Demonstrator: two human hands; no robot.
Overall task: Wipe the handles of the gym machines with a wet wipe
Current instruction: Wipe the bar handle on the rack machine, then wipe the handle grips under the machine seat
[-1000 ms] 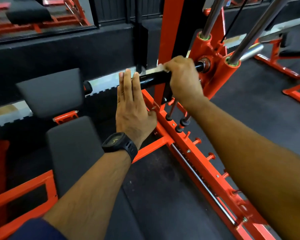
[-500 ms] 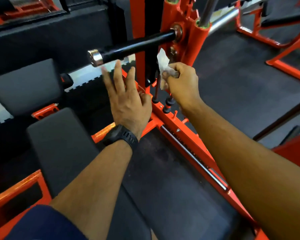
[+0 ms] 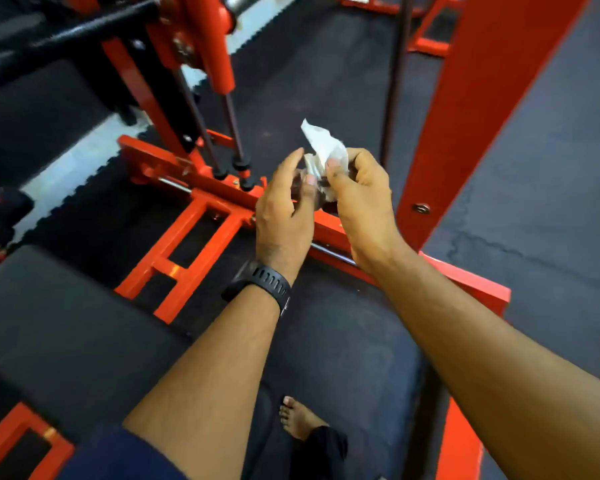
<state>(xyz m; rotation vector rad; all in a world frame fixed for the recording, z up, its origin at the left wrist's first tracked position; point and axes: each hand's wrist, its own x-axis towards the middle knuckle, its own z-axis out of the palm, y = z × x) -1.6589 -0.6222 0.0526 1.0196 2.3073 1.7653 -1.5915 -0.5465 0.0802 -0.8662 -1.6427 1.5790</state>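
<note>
Grips clamp the wet wipe (image 3: 323, 147): left grip (image 3: 284, 206) pinching at 9 o'clock, right grip (image 3: 357, 188) at 3; likely limp, light, damp, best held by its bunched middle.

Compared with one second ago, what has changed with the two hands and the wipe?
The right hand left the black handle and drew the wet wipe back toward the body and lower. The left hand, then flat and open beside the handle, came across and now pinches the wipe too. Unchanged: the right hand's grip on the wipe, and the watch on the left wrist.
</note>
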